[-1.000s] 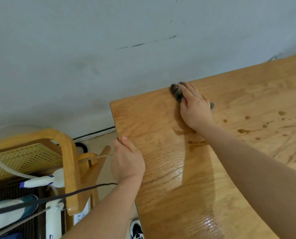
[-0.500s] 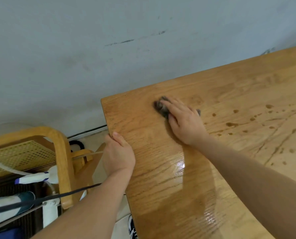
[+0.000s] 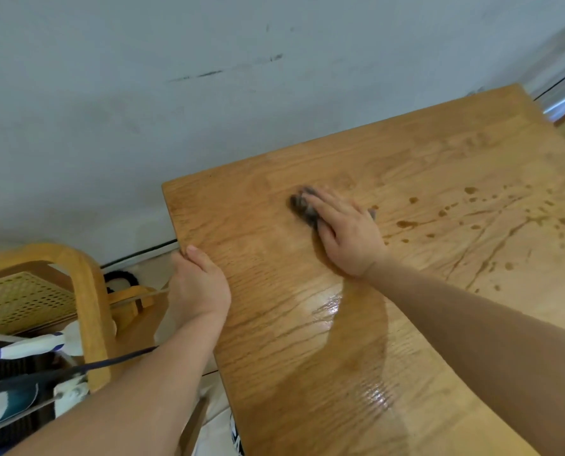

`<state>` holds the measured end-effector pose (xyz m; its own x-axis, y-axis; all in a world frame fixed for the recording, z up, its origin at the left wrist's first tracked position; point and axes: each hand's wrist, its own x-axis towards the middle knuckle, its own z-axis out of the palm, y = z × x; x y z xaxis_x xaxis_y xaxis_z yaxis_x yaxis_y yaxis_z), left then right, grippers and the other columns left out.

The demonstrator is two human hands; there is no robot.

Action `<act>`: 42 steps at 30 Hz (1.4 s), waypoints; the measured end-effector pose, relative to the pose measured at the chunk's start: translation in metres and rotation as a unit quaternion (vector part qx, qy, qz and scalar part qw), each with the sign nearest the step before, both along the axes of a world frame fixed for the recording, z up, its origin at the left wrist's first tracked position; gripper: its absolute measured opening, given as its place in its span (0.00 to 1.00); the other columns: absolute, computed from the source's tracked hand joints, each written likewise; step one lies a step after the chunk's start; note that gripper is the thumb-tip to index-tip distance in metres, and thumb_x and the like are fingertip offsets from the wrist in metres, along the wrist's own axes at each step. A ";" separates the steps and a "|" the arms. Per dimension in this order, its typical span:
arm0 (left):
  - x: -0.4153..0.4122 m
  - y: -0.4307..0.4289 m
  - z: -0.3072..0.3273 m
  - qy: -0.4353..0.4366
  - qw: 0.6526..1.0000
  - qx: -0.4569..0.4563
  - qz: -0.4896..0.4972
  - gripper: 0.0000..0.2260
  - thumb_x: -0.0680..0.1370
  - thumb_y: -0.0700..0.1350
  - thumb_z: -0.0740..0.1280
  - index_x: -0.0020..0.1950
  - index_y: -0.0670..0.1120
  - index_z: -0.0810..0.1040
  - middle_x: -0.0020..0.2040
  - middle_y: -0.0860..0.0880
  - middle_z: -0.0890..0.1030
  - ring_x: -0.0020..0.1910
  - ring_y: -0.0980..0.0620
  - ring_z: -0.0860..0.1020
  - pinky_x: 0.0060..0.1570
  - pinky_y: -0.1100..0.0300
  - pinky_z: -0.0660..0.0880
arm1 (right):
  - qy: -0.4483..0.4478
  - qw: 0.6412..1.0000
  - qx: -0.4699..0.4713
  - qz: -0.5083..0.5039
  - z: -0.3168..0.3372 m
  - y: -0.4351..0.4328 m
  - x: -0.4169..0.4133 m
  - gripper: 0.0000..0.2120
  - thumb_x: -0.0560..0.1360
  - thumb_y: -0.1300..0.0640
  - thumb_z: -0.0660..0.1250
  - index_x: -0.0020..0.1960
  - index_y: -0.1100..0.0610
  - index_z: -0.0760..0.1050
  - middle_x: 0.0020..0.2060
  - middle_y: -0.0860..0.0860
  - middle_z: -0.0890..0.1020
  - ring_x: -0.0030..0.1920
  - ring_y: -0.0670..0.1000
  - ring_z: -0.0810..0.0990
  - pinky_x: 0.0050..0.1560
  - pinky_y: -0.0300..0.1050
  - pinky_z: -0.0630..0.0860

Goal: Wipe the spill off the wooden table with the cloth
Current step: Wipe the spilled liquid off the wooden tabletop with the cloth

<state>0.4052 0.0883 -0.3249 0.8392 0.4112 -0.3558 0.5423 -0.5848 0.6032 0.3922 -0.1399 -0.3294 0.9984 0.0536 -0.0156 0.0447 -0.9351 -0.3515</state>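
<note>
The wooden table (image 3: 261,340) fills the right and middle of the head view. My right hand (image 3: 343,232) lies flat on a small dark grey cloth (image 3: 302,205) and presses it onto the tabletop; only the cloth's far edge shows past my fingers. Brown spill drops and streaks (image 3: 491,218) spread over the wood to the right of that hand. A wet sheen (image 3: 330,304) marks the wood nearer to me. My left hand (image 3: 198,284) grips the table's left edge, thumb on top.
A grey wall (image 3: 208,110) runs just behind the table's far edge. Left of the table stands a wooden chair (image 3: 83,291) with a woven cane panel, holding a white spray bottle (image 3: 44,345) and dark straps. Pale floor shows between chair and table.
My right hand has drawn the cloth back from the table's far edge toward the middle. The view has shifted, showing more of the table's right side. My left hand keeps its grip.
</note>
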 end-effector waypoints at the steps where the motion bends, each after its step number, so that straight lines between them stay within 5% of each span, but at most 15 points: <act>1: -0.001 0.000 0.000 0.001 1.000 0.003 -0.002 0.19 0.83 0.52 0.45 0.56 0.40 0.69 0.50 0.37 0.78 0.40 0.44 0.70 0.38 0.55 0.62 | -0.010 0.997 0.003 -0.079 0.000 0.002 0.014 0.24 0.79 0.54 0.53 0.75 0.49 0.65 0.75 0.46 0.65 0.77 0.47 0.59 0.73 0.51 0.60; 5: -0.004 0.000 -0.004 -0.007 1.000 0.006 -0.001 0.20 0.83 0.51 0.46 0.58 0.39 0.69 0.51 0.37 0.78 0.45 0.38 0.76 0.39 0.55 0.62 | -0.017 0.994 0.006 -0.110 -0.002 0.034 -0.004 0.24 0.80 0.56 0.54 0.76 0.49 0.62 0.76 0.47 0.63 0.77 0.47 0.56 0.76 0.49 0.55; 8: -0.005 0.000 -0.004 -0.004 1.000 0.007 -0.005 0.20 0.83 0.51 0.45 0.59 0.39 0.69 0.44 0.44 0.72 0.39 0.46 0.69 0.38 0.55 0.62 | 0.021 0.999 0.009 0.034 0.003 0.060 -0.085 0.26 0.79 0.55 0.55 0.76 0.49 0.62 0.77 0.47 0.61 0.78 0.47 0.54 0.76 0.49 0.53; 12: -0.004 0.001 -0.004 -0.004 1.000 0.010 -0.003 0.20 0.83 0.51 0.45 0.59 0.40 0.69 0.42 0.45 0.71 0.38 0.48 0.66 0.38 0.55 0.62 | 0.028 0.981 -0.005 0.193 0.002 0.030 -0.113 0.26 0.78 0.54 0.56 0.76 0.50 0.64 0.76 0.49 0.63 0.77 0.49 0.58 0.73 0.56 0.62; 17: 0.000 0.002 -0.007 0.001 1.000 0.027 -0.005 0.21 0.83 0.52 0.44 0.58 0.39 0.69 0.51 0.38 0.78 0.42 0.43 0.73 0.37 0.54 0.63 | 0.001 0.999 0.003 -0.040 -0.001 0.013 -0.025 0.25 0.78 0.53 0.52 0.75 0.49 0.64 0.75 0.47 0.66 0.76 0.48 0.61 0.70 0.60 0.65; 20: -0.002 0.001 -0.006 0.010 0.999 0.036 -0.018 0.21 0.83 0.51 0.44 0.59 0.39 0.69 0.52 0.37 0.79 0.46 0.40 0.76 0.37 0.55 0.61 | -0.010 0.995 -0.009 -0.094 -0.003 0.024 -0.019 0.25 0.79 0.53 0.52 0.76 0.49 0.63 0.76 0.47 0.64 0.77 0.47 0.58 0.72 0.57 0.61; 25: -0.001 0.002 -0.011 0.009 0.999 0.041 -0.022 0.21 0.83 0.52 0.44 0.60 0.39 0.68 0.53 0.37 0.78 0.50 0.37 0.77 0.38 0.53 0.62 | 0.022 0.994 -0.011 0.104 0.004 0.067 -0.147 0.22 0.82 0.50 0.55 0.76 0.51 0.64 0.76 0.49 0.63 0.77 0.48 0.56 0.74 0.51 0.60; 28: -0.003 0.002 -0.012 0.005 0.998 0.059 -0.027 0.21 0.83 0.52 0.44 0.59 0.39 0.69 0.52 0.37 0.79 0.50 0.37 0.77 0.39 0.52 0.63 | 0.005 0.979 -0.008 0.202 0.000 0.038 -0.150 0.21 0.82 0.51 0.56 0.74 0.53 0.68 0.74 0.50 0.67 0.76 0.49 0.61 0.70 0.53 0.66; 35: -0.002 0.000 -0.019 -0.077 0.989 0.117 -0.049 0.19 0.82 0.50 0.47 0.59 0.38 0.70 0.55 0.39 0.76 0.54 0.39 0.75 0.48 0.46 0.72 | -0.022 0.996 -0.012 -0.081 -0.006 0.050 -0.049 0.23 0.81 0.51 0.54 0.75 0.50 0.65 0.75 0.48 0.66 0.76 0.47 0.59 0.73 0.50 0.60; 42: -0.016 -0.014 -0.007 -0.059 0.950 0.250 -0.177 0.24 0.79 0.42 0.55 0.75 0.43 0.56 0.71 0.37 0.63 0.68 0.37 0.62 0.60 0.42 0.68 | -0.029 0.989 0.007 0.142 -0.008 0.028 -0.156 0.21 0.81 0.52 0.58 0.73 0.52 0.69 0.74 0.50 0.68 0.75 0.49 0.63 0.73 0.49 0.62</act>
<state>0.3891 0.0739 -0.3322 0.9783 0.1886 -0.0856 0.2043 -0.9472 0.2471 0.2366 -0.1115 -0.3374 0.9424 0.3315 0.0444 0.3252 -0.8769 -0.3540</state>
